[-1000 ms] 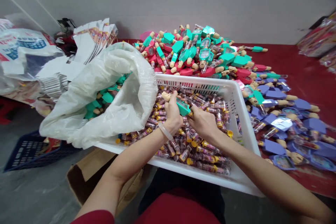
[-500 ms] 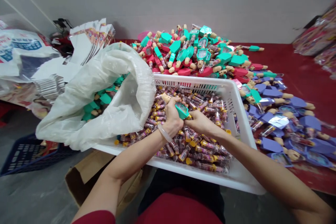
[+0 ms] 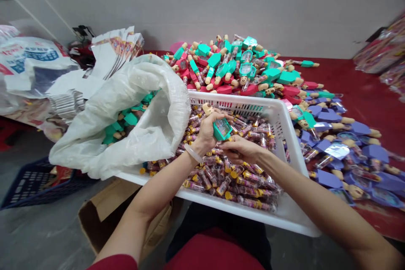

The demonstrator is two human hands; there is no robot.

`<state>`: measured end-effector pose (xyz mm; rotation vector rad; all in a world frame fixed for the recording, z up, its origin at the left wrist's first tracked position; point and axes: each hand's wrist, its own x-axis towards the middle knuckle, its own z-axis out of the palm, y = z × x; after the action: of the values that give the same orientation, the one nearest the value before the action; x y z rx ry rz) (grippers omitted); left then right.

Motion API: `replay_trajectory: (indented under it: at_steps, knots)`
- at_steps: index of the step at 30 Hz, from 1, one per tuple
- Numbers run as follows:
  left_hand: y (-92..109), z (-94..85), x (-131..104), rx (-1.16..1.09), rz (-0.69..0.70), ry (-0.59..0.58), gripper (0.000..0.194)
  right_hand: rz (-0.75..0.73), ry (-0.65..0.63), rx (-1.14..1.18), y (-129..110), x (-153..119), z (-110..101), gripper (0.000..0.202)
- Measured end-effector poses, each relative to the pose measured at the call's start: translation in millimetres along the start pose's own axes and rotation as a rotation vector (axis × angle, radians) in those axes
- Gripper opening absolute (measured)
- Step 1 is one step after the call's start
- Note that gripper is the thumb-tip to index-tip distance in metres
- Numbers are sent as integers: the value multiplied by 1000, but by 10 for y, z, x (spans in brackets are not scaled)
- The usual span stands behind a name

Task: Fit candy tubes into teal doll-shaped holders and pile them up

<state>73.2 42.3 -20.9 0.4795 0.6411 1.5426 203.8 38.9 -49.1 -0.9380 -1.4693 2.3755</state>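
My left hand [image 3: 206, 133] is closed around a green plastic toy [image 3: 222, 129] with a clear window and a beige animal-head end. The window faces up towards me. Just below it my right hand [image 3: 240, 149] is closed, its fingertips pinching what appears to be a yellow-capped tube at the toy's lower end; most of that piece is hidden by the fingers. Both hands are over a white plastic basket [image 3: 297, 168] full of small clear tubes [image 3: 249, 179] with yellow caps and purple-pink contents.
Left of the hands, a white sack [image 3: 72, 143] holding more green toys lies over the basket's edge. Green and red toys [image 3: 221, 67] are heaped behind; purple toys [image 3: 373, 152] lie at right. A cardboard box [image 3: 104, 215] and a blue basket [image 3: 34, 185] stand lower left.
The green toy has turned so its window shows more fully. My right hand has shifted slightly down, with its fingers more in view. The camera view has moved a little.
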Motion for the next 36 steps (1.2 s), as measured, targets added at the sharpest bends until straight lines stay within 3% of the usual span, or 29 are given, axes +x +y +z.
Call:
replay_trajectory:
  at_steps: [5, 9, 12, 16, 21, 24, 26, 29, 31, 32, 34, 36]
  knots:
    - [-65, 23, 20, 70, 144, 193, 18, -128, 372, -244, 85, 84, 59, 31]
    - [-90, -12, 91, -16, 24, 404, 13, -210, 709, -894, 117, 141, 12, 17]
    - [-101, -47, 131, -12, -7, 571, 12, -118, 856, -1375, 90, 158, 1, 18]
    - [-150, -64, 126, -74, -30, 616, 16, 56, 845, -1576, 35, 138, 79, 22]
    - [-236, -63, 65, -47, 17, 573, 12, 108, 843, -1525, 9, 70, 140, 20]
    - [-257, -59, 24, -1, 32, 487, 12, -3, 664, -1237, 14, 37, 96, 11]
    - [-248, -44, 2, -8, 6, 406, 12, -57, 508, -898, 15, 11, 54, 22]
    - [-200, -11, -7, -38, -13, 269, 13, 43, 235, -419, -2, -30, 10, 34]
    - [-159, -4, 11, -31, -57, 212, 14, 113, 79, -282, -14, -37, 0, 38]
    - [-141, -9, 27, -19, -82, 215, 14, 109, 62, -293, -13, -29, 1, 38]
    - [-121, -38, 68, 9, -89, 291, 11, 32, 214, -492, 10, 9, 15, 34]
    - [-122, -82, 110, 24, -46, 427, 9, -77, 521, -850, 56, 62, 38, 21]
